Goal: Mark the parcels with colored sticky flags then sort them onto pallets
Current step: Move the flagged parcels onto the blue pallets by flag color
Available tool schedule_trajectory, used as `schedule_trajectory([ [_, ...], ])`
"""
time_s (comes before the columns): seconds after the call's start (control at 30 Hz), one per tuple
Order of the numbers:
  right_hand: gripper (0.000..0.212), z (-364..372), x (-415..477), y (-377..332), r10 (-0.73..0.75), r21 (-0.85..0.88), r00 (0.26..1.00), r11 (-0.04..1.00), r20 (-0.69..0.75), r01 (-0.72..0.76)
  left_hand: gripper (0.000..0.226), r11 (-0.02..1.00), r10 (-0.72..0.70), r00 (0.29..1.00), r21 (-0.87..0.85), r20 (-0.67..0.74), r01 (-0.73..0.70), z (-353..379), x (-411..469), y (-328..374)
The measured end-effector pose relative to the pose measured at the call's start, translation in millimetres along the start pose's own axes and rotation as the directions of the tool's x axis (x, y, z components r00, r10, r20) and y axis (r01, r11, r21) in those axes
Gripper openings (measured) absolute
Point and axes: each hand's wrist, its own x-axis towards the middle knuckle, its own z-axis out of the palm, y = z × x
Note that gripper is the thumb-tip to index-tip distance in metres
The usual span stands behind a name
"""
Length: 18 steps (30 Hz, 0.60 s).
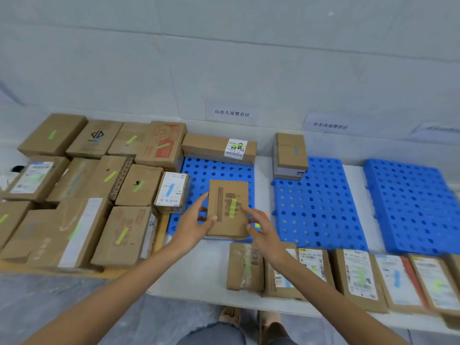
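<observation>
A small brown cardboard parcel (227,207) with a yellow-green sticky flag on top sits at the front of the left blue pallet (199,170). My left hand (193,224) grips its left side, thumb on top. My right hand (261,226) touches its right edge with fingers fairly straight; a strip of coloured sticky flags (258,224) shows just behind those fingers. A long flagged parcel (219,148) lies at the back of the same pallet. On the middle blue pallet (321,202) stands a parcel with a blue flag (290,155).
Many flagged cardboard boxes (82,190) are packed together on the left. A row of flagged parcels (348,275) lies along the white platform's front edge at right. A third blue pallet (413,207) is at far right. Paper signs (231,113) hang on the wall.
</observation>
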Motion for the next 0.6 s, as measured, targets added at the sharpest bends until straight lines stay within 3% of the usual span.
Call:
schedule_trajectory([
  [0.2, 0.041, -43, 11, -8, -0.045, 0.061, 0.997, 0.997, -0.061, 0.048, 0.057, 0.994, 0.035, 0.998, -0.103, -0.052, -0.041, 22, 22, 40],
  [0.4, 0.047, -66, 38, -7, -0.059, 0.062, 0.998, 0.996, 0.034, 0.057, 0.042, 0.988, -0.084, 0.991, -0.136, -0.107, 0.069, 40, 44, 57],
  [0.6, 0.050, -44, 91, -3, 0.126, 0.096, 0.986, 0.986, 0.109, -0.137, 0.033, 0.989, -0.143, 0.985, -0.056, -0.092, 0.138, 25, 82, 42],
])
